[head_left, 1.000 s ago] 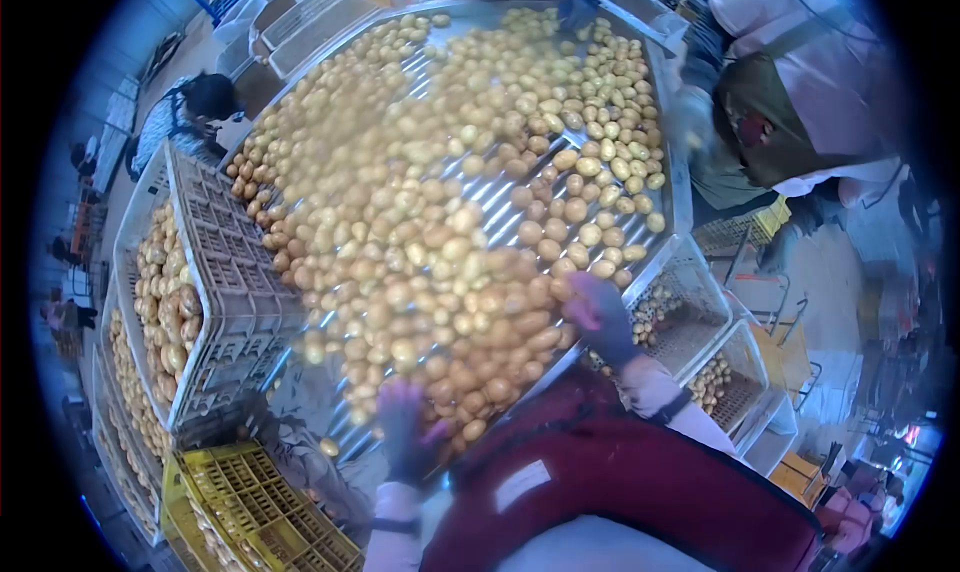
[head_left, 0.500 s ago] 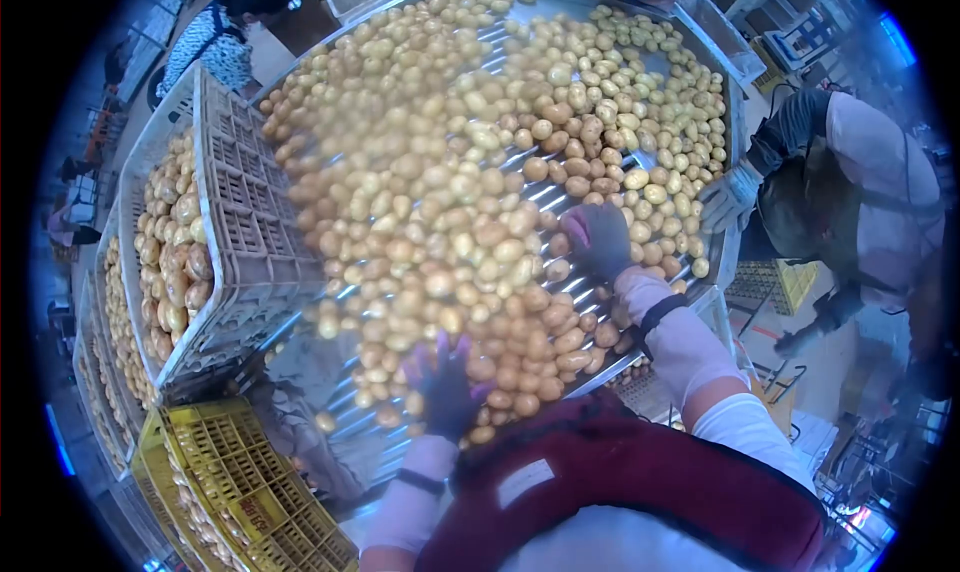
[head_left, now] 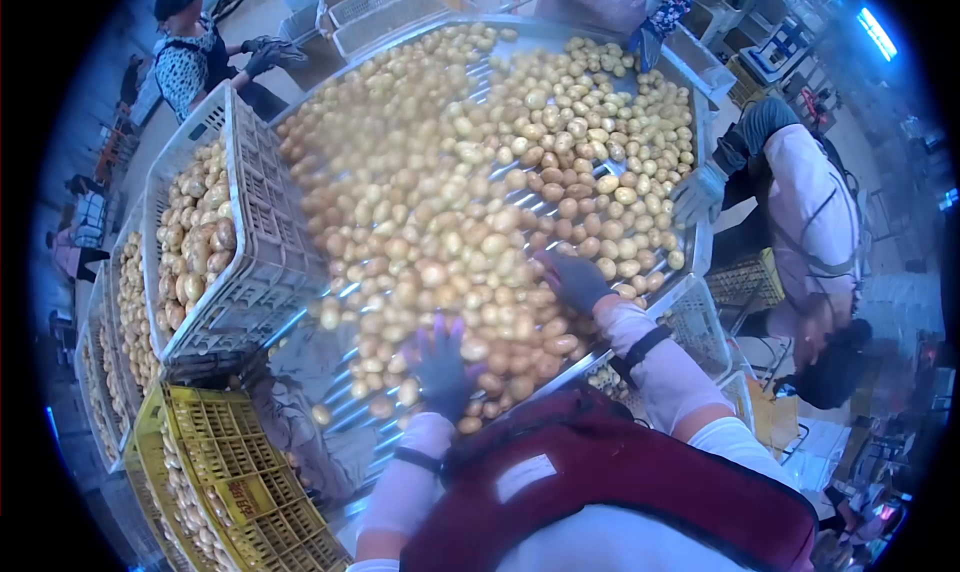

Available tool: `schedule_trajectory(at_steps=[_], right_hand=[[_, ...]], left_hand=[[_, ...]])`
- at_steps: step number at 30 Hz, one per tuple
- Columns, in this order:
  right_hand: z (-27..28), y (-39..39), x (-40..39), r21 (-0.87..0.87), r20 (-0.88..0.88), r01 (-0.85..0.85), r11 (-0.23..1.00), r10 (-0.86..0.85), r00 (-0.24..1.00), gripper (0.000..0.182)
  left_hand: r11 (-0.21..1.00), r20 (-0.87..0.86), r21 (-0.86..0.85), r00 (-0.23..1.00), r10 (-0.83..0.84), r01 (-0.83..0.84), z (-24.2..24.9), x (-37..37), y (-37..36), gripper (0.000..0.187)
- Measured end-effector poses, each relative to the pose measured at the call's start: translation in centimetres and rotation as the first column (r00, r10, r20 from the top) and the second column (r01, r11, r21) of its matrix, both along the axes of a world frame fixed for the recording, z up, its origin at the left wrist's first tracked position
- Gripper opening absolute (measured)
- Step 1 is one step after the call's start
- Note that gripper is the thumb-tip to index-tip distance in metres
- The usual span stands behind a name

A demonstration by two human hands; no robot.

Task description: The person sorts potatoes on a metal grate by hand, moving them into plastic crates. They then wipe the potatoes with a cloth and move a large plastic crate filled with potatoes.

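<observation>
Many potatoes (head_left: 460,212) lie spread over a metal roller table (head_left: 350,427). My left hand (head_left: 443,372), in a dark glove with purple fingertips, rests on the potatoes near the table's front edge, its fingers spread and nothing held. Further right, my right hand (head_left: 577,282) in a similar glove reaches palm down against the potatoes beside bare rollers. Its fingertips are partly lost among the potatoes, so whether it holds one is unclear.
Filled white crates (head_left: 275,212) and yellow crates (head_left: 250,472) stand at the left. A co-worker's gloved hand (head_left: 700,194) touches the right rim. Another person (head_left: 190,57) stands at the back left; a patterned sleeve (head_left: 672,10) is at the far edge. A white basket (head_left: 695,327) sits at the right.
My right hand has moved a little left and down. The camera view has shifted. The co-worker at the right is bent lower, and the person at the back left is now more upright.
</observation>
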State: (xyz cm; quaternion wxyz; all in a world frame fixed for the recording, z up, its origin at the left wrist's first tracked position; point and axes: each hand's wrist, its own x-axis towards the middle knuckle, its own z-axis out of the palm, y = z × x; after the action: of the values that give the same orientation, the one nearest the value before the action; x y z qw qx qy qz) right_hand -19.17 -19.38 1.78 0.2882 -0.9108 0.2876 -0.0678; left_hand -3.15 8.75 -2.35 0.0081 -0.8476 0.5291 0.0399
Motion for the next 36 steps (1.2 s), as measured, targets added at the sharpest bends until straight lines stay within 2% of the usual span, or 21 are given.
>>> schedule_trajectory(at_steps=[2,3,5,7,9,10,11,12,16,19,21,23,24,25,26,27,29,31,33,35,36], right_hand=[[0.6,0.3,-0.3,0.025,-0.054,0.037,0.999,-0.036,0.998,0.034],[0.2,0.6,-1.0,0.069,0.05,0.115,0.991,-0.118,0.992,0.033],[-1.1,1.7,-2.6,0.187,0.24,0.244,0.952,-0.285,0.928,0.031],[0.7,3.5,-4.0,0.597,0.411,0.196,0.778,-0.507,0.758,0.031],[1.6,4.0,-5.4,0.519,0.409,0.207,0.829,-0.453,0.792,0.03],[1.6,4.0,-6.3,0.228,0.302,0.23,0.946,-0.293,0.907,0.031],[1.6,3.9,-7.0,-0.079,0.132,0.174,0.982,-0.163,0.978,0.031],[2.2,4.2,-6.2,0.256,0.171,0.315,0.914,-0.364,0.916,0.038],[-2.3,2.0,-3.5,-0.203,0.103,0.103,0.974,-0.083,0.991,0.047],[-4.7,0.2,-1.6,-0.223,0.039,0.122,0.967,-0.116,0.992,0.048],[-2.5,-0.3,-0.7,0.263,0.208,0.337,0.904,-0.394,0.895,0.045],[0.3,-0.9,0.3,0.456,0.209,0.358,0.815,-0.489,0.847,0.041],[1.6,-1.3,1.0,0.414,0.185,0.34,0.844,-0.443,0.877,0.038],[-0.4,-2.1,1.6,0.13,0.265,0.253,0.959,-0.28,0.923,0.035],[-2.2,-2.8,2.2,-0.193,0.307,0.199,0.961,-0.133,0.942,0.031],[-0.8,-2.5,2.9,-0.233,0.113,0.134,0.963,-0.11,0.987,0.032],[1.9,-2.4,4.7,-0.276,-0.275,-0.019,0.961,-0.06,0.96,0.036],[-0.2,-3.7,4.6,0.173,-0.081,0.145,0.974,-0.132,0.988,0.04],[0.2,-4.1,3.0,0.263,0.119,0.141,0.954,-0.178,0.977,0.043],[4.2,-3.4,0.3,-0.04,0.34,0.069,0.997,-0.051,0.939,0.046],[2.4,-2.8,-2.1,0.045,0.458,0.238,0.97,-0.232,0.858,0.045]], left_hand=[[0.997,0.082,-0.066,0.996,-0.021,0.027,-0.4,-0.1,0.2,0.089],[0.995,0.123,-0.096,0.992,-0.028,0.04,-0.8,0.0,0.4,0.089],[0.977,-0.137,-0.211,0.989,-0.049,0.019,-1.3,0.9,1.5,0.084],[0.953,-0.261,-0.303,0.963,-0.073,-0.01,-0.4,1.3,2.8,0.079],[0.927,-0.251,-0.374,0.964,-0.09,-0.011,2.7,0.9,4.5,0.075],[0.928,-0.259,-0.374,0.961,-0.096,-0.008,2.7,0.8,5.2,0.074],[0.927,-0.266,-0.374,0.959,-0.102,-0.005,2.6,0.6,5.9,0.073],[0.927,-0.272,-0.375,0.956,-0.106,-0.004,2.5,0.5,6.3,0.073],[0.946,-0.263,-0.308,0.947,-0.187,0.102,2.0,0.2,5.4,0.079],[0.971,-0.191,-0.195,0.965,-0.179,0.141,1.3,-0.8,4.1,0.084],[0.972,-0.169,-0.185,0.969,-0.178,0.146,-0.2,-0.9,3.8,0.088],[0.987,-0.125,-0.081,0.981,-0.148,0.138,0.5,-1.5,3.3,0.091],[0.991,-0.137,-0.054,0.982,-0.128,0.121,0.9,-1.7,2.9,0.091],[0.994,-0.151,-0.026,0.983,-0.106,0.103,0.9,-1.9,2.6,0.092],[0.993,-0.177,-0.039,0.978,-0.113,0.108,0.6,-2.1,2.7,0.092],[0.992,-0.198,-0.052,0.972,-0.123,0.114,0.1,-1.9,2.7,0.092],[0.989,-0.232,-0.085,0.963,-0.138,0.122,-1.1,-1.3,2.4,0.092],[0.986,-0.269,-0.112,0.951,-0.149,0.123,-2.0,-1.0,2.8,0.093],[0.99,-0.21,-0.05,0.967,-0.142,0.134,-0.2,-1.4,2.7,0.092],[0.991,-0.201,-0.041,0.971,-0.133,0.127,0.9,-1.1,2.5,0.091],[0.992,-0.229,-0.054,0.965,-0.126,0.116,1.0,-1.1,2.9,0.089]])
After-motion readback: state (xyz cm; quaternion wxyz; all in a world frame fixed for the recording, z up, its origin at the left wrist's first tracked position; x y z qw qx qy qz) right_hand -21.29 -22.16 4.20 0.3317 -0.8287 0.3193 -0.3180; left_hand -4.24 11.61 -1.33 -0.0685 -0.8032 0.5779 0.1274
